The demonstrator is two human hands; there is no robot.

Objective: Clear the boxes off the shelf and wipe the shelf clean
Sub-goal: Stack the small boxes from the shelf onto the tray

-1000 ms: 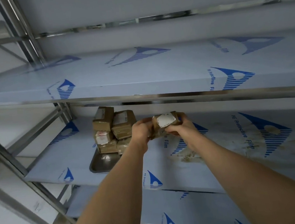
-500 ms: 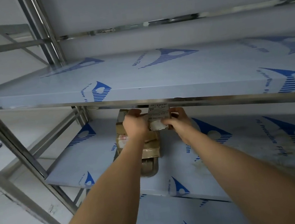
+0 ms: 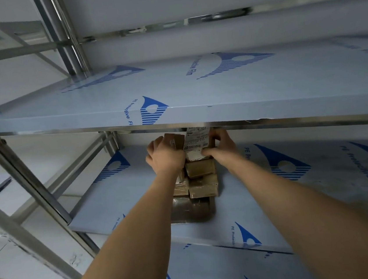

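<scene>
Both hands are together at the top of a stack of small brown cardboard boxes (image 3: 202,178) wrapped in tape, on the middle shelf (image 3: 121,201) of a steel rack covered in pale blue protective film. The left hand (image 3: 165,157) curls round a brown box at about 10 o'clock of the stack's top, and the right hand (image 3: 221,145) pinches a box with a white printed shipping label (image 3: 195,139) at about 2 o'clock; the two seem to be steadying and setting that labelled box on the pile, judging by how tightly they close on it from either side. The stack sits in a shallow stainless steel tray (image 3: 192,211), whose bare reflective end shows at 6 o'clock of the boxes, which suggests the boxes are being gathered there so that they can be carried off the shelf in one go. Directly over the hands, at 12 o'clock, the metal front edge of the upper shelf (image 3: 218,89) hangs close above the label, leaving little headroom; a taller pile may catch on it when drawn out. To the right, from 3 to 4 o'clock, the middle shelf's film looks smudged with brownish grime (image 3: 352,179), the part that probably needs wiping. Diagonal steel braces (image 3: 29,180) cross at 9 o'clock, and a lower shelf (image 3: 216,271) shows at 6 o'clock.
</scene>
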